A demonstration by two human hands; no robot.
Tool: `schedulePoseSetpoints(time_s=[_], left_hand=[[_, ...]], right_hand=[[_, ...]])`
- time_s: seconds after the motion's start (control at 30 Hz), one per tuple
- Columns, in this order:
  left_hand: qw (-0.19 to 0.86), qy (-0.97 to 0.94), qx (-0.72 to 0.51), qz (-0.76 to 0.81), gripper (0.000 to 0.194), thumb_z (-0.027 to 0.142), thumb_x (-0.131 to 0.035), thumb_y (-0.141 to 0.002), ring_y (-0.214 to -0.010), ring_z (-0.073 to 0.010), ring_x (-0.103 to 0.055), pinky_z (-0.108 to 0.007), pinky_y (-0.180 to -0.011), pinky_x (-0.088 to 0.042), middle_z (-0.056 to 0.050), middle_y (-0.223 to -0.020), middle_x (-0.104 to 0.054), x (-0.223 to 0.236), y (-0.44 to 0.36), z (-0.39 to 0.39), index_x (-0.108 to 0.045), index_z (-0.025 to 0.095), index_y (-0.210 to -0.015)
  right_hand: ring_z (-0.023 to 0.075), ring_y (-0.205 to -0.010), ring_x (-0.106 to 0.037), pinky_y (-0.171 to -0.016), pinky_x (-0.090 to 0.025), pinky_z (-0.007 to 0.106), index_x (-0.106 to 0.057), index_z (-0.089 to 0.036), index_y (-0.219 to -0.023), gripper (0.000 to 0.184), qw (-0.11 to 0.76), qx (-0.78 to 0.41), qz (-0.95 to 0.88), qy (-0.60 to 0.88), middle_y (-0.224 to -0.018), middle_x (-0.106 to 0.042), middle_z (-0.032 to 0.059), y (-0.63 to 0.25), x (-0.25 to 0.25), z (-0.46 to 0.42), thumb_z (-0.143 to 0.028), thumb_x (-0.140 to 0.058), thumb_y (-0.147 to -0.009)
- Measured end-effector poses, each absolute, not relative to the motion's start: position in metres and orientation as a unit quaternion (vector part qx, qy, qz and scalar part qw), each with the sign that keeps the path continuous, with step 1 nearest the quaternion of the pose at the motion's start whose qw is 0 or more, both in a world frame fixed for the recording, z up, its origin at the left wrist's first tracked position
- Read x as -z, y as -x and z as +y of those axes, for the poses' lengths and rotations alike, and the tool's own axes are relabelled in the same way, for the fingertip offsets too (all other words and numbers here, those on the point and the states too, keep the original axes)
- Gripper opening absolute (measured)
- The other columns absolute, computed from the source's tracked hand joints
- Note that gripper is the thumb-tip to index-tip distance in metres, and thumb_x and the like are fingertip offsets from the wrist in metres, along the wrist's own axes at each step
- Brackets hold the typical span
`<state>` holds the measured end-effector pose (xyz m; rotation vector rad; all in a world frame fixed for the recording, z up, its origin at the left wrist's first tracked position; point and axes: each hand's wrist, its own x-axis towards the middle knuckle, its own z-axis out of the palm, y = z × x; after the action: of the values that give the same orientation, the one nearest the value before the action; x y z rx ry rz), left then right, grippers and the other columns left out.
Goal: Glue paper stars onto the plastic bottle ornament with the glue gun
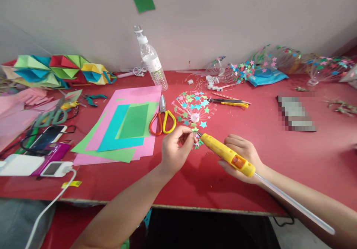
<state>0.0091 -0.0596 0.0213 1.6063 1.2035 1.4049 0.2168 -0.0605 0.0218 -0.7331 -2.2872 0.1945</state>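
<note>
While the paper sheets (135, 120) and scissors (162, 120) lie on the red table (178, 189), the left hand (178, 145) has its thumb and forefinger pinched on a small green star (195, 129), just below the clear plastic bottle piece (195, 117). Right of it, the yellow glue gun (227, 154) points its nozzle up-left at those fingertips—its long axis slanting down-right along the clear glue stick (295, 204)—with the right hand (245, 156) closed around its body, partly hidden.

A folded-paper garland (65, 70) lies at the back left of the red worktop (290, 159), beyond teal-handled pliers (90, 100), a phone (48, 138) and a white-cabled device (54, 168), with a clear bottle (153, 64) near the wall (223, 15) and a blue packet (267, 78) at back right.
</note>
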Motion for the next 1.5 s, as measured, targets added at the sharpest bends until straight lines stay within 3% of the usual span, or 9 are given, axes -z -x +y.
schedulePoseSetpoints(time_s=[0.63, 0.87, 0.97, 1.03, 1.17, 1.23, 1.3, 1.5], left_hand=[[0.295, -0.644, -0.525, 0.471, 0.015, 0.022, -0.053, -0.09, -0.05, -0.0078, -0.055, -0.019, -0.05, -0.047, 0.001, -0.065, -0.064, -0.024, -0.01, -0.06, -0.056, 0.017, -0.077], [0.026, -0.779, -0.48, 0.404, 0.012, 0.007, -0.054, -0.085, -0.061, -0.0112, -0.061, -0.022, -0.059, -0.048, -0.003, -0.073, -0.067, -0.024, 0.001, -0.055, -0.061, 0.017, -0.088], [-0.017, -0.803, -0.474, 0.361, 0.018, 0.006, -0.055, -0.083, -0.073, -0.0147, -0.066, -0.024, -0.064, -0.051, -0.006, -0.082, -0.07, -0.027, 0.004, -0.058, -0.062, 0.018, -0.095], [0.037, -0.789, -0.491, 0.368, 0.015, 0.009, -0.055, -0.085, -0.068, -0.0133, -0.065, -0.024, -0.062, -0.051, -0.005, -0.079, -0.07, -0.028, 0.003, -0.061, -0.062, 0.019, -0.094], [0.304, -0.701, -0.489, 0.421, 0.01, 0.021, -0.05, -0.091, -0.053, -0.0083, -0.057, -0.02, -0.051, -0.047, -0.002, -0.073, -0.066, -0.025, -0.007, -0.064, -0.058, 0.018, -0.085], [0.428, -0.653, -0.459, 0.424, 0.014, 0.028, -0.05, -0.093, -0.05, -0.0074, -0.056, -0.018, -0.046, -0.044, -0.002, -0.074, -0.065, -0.022, -0.012, -0.064, -0.056, 0.018, -0.085], [0.511, -0.615, -0.433, 0.416, 0.017, 0.032, -0.05, -0.092, -0.049, -0.0069, -0.054, -0.017, -0.042, -0.042, -0.002, -0.075, -0.065, -0.019, -0.015, -0.063, -0.055, 0.017, -0.085], [0.611, -0.545, -0.412, 0.4, 0.018, 0.034, -0.054, -0.089, -0.046, -0.0066, -0.054, -0.016, -0.038, -0.038, -0.001, -0.072, -0.064, -0.018, -0.015, -0.058, -0.054, 0.017, -0.082]], right_hand=[[0.0141, -0.055, -0.04, -0.053, -0.033, 0.028, -0.042, -0.022, -0.066, 0.024, 0.363, -0.069, -0.886, 0.279, -0.056, -0.047, -0.0002, -0.217, -0.022, -0.061, -0.029, -0.049, -0.088], [0.0129, -0.055, -0.041, -0.053, -0.033, 0.027, -0.046, -0.021, -0.065, 0.025, 0.349, -0.084, -0.884, 0.299, -0.057, -0.047, -0.0005, -0.218, -0.022, -0.061, -0.029, -0.049, -0.089], [0.013, -0.054, -0.042, -0.053, -0.035, 0.028, -0.046, -0.021, -0.065, 0.024, 0.37, -0.09, -0.871, 0.309, -0.057, -0.046, -0.0011, -0.218, -0.025, -0.063, -0.027, -0.051, -0.087], [0.014, -0.06, -0.049, -0.057, -0.04, 0.028, -0.049, -0.021, -0.07, 0.017, 0.413, -0.1, -0.844, 0.328, -0.066, -0.053, 0.0013, -0.22, -0.028, -0.063, -0.025, -0.053, -0.086], [0.0166, -0.072, -0.056, -0.062, -0.044, 0.028, -0.051, -0.021, -0.085, 0.007, 0.427, -0.08, -0.788, 0.436, -0.085, -0.057, 0.0048, -0.233, -0.029, -0.051, -0.02, -0.057, -0.083], [0.0162, -0.064, -0.051, -0.056, -0.041, 0.028, -0.048, -0.022, -0.085, 0.012, 0.379, -0.047, -0.785, 0.489, -0.078, -0.052, 0.0025, -0.243, -0.022, -0.04, -0.021, -0.058, -0.08], [0.018, -0.067, -0.053, -0.058, -0.042, 0.03, -0.049, -0.02, -0.093, 0.02, 0.32, -0.028, -0.795, 0.515, -0.085, -0.053, 0.0051, -0.252, -0.011, -0.028, -0.021, -0.06, -0.076], [0.0215, -0.072, -0.057, -0.066, -0.046, 0.033, -0.058, -0.013, -0.093, 0.022, 0.135, -0.012, -0.825, 0.548, -0.087, -0.057, 0.0097, -0.259, 0.006, -0.018, -0.019, -0.063, -0.072]])
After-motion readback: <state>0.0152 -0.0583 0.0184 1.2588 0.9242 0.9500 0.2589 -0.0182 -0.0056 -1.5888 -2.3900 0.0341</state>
